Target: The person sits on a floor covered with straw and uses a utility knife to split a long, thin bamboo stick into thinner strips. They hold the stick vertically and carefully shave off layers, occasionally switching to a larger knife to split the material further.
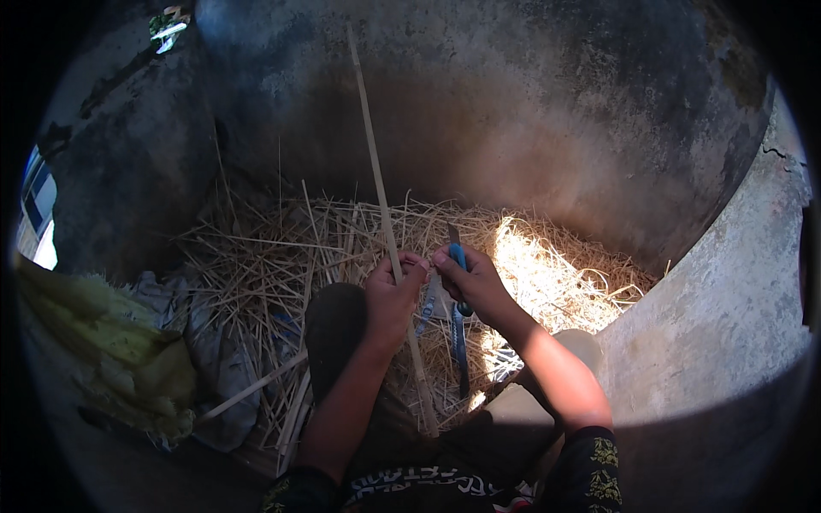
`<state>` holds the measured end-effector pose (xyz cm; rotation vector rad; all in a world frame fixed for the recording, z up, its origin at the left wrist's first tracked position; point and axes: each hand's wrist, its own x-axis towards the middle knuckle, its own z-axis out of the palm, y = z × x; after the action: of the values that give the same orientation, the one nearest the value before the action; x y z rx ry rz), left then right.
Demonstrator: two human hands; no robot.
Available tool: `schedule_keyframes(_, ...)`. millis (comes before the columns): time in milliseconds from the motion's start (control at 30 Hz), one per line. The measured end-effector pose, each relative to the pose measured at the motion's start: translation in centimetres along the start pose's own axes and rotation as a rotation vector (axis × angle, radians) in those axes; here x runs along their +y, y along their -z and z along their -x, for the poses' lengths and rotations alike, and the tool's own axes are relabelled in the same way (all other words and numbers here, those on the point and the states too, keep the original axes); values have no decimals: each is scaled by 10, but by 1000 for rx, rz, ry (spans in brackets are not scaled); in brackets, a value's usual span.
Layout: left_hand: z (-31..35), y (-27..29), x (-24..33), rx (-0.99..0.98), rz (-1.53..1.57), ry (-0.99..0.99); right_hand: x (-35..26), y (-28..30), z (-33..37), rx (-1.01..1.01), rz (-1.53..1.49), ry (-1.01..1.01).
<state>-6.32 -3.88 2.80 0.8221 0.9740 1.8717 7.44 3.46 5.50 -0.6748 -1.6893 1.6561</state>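
A long, thin bamboo strip (374, 162) stands tilted in front of me, its top leaning against the view of the wall and its lower end near my lap. My left hand (395, 295) is closed around its middle. Close beside it, my right hand (477, 286) grips a blue-handled knife (458, 256), with a short blade showing above the fingers. The fingertips of both hands nearly meet; whether they pinch something small between them I cannot tell. Below the right hand hangs a dark, narrow strip (460, 350), and its link to the knife is unclear.
Loose straw-like shavings (256, 256) cover the floor ahead, brightly sunlit at the right. A curved concrete wall (513, 111) encloses the space. Yellowish cloth or sacking (103, 342) lies at the left. Another pale strip (256, 386) slants beside my left knee (333, 321).
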Motion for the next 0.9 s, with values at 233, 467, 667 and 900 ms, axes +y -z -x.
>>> schedule_keyframes(233, 7, -4, 10, -21, -142, 45, -5, 0, 3, 115, 199, 75)
schedule_keyframes(467, 6, 1, 12, -9, -60, 155, 2, 1, 2, 91, 225, 82)
schedule_keyframes(667, 2, 4, 3, 7, -14, 86, 4, -2, 1, 29, 109, -10)
schedule_keyframes(900, -6, 14, 0, -18, 227, 216, -1, -9, 7, -45, 130, -149)
